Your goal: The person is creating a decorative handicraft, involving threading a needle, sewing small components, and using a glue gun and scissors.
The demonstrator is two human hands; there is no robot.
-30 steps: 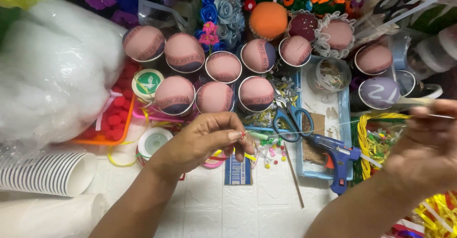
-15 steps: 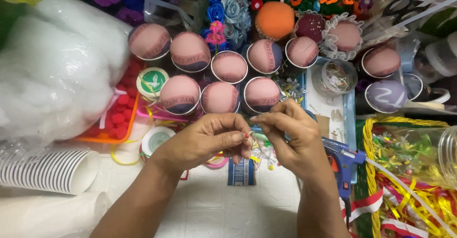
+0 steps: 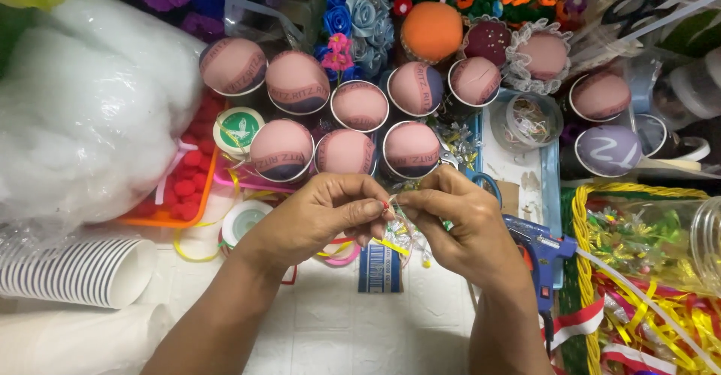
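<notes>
Small red bead point(image 3: 385, 205): you are pinching it tight between left hand point(image 3: 319, 217) and right hand point(image 3: 458, 221) fingertips, above the blue glue gun point(image 3: 542, 253).

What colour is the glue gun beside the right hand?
Blue, with an orange trigger; the glue gun shows in the head view, by the right hand.

A row of pink fabric-topped cups point(image 3: 345, 152) stands beside a bag of white stuffing point(image 3: 82, 112). A stack of paper cups point(image 3: 75, 270) lies on its side at the left. A blue glue gun point(image 3: 542, 253) rests near a yellow woven basket point(image 3: 582, 270), with fabric flowers point(image 3: 357, 15) behind.
</notes>
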